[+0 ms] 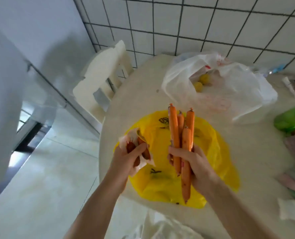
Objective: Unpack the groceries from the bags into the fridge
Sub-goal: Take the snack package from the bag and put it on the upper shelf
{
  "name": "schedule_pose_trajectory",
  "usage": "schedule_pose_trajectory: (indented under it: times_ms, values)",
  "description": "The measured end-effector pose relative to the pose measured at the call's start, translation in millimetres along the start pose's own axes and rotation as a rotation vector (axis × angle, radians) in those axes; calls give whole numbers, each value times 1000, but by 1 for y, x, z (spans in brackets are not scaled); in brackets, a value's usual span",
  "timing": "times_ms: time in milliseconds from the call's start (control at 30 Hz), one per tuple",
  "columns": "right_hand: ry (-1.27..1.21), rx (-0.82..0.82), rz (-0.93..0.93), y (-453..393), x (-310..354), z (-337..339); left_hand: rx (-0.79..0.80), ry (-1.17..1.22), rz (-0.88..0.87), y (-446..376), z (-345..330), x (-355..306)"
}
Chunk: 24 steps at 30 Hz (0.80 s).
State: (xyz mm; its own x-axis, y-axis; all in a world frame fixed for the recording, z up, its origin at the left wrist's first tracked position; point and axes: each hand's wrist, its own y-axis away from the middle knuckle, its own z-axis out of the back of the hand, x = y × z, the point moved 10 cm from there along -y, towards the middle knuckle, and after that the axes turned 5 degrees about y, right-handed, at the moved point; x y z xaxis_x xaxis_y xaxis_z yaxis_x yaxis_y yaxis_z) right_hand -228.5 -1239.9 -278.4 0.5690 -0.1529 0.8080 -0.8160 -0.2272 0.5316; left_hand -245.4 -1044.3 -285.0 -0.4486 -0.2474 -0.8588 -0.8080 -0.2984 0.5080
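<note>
My right hand (pixel 193 167) grips a bunch of several long orange sausages (pixel 181 133), held upright above a yellow plastic bag (pixel 212 149) that lies flat on the round table (pixel 136 100). My left hand (pixel 126 158) holds a small clear packet of dark red sausages (pixel 138 149) at the bag's left edge. A white plastic bag (pixel 229 87) with yellow round fruits (pixel 201 82) inside sits at the table's far side. The grey fridge (pixel 13 66) stands at the left, its door shut.
A white plastic chair (pixel 101 78) stands between fridge and table, against the tiled wall. A green bag (pixel 290 120) and pink packets (pixel 293 183) lie at the table's right. Another white bag (pixel 162 226) lies at the near edge. Pale floor tiles spread at the left.
</note>
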Motion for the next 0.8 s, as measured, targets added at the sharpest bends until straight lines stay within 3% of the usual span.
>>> schedule_pose_trajectory:
  times_ms: [233,400,600,800]
  values:
    - [175,141,7,57,-74,-117,10,367,141,98,135,62]
    - [366,272,57,102,-132,-203,-17,432,101,160,223,89]
    - [464,454,-32,148,-209,-292,-271,402,22,225,331,117]
    - [552,576,-105,174,-263,-354,-472,527,17,268,407,151]
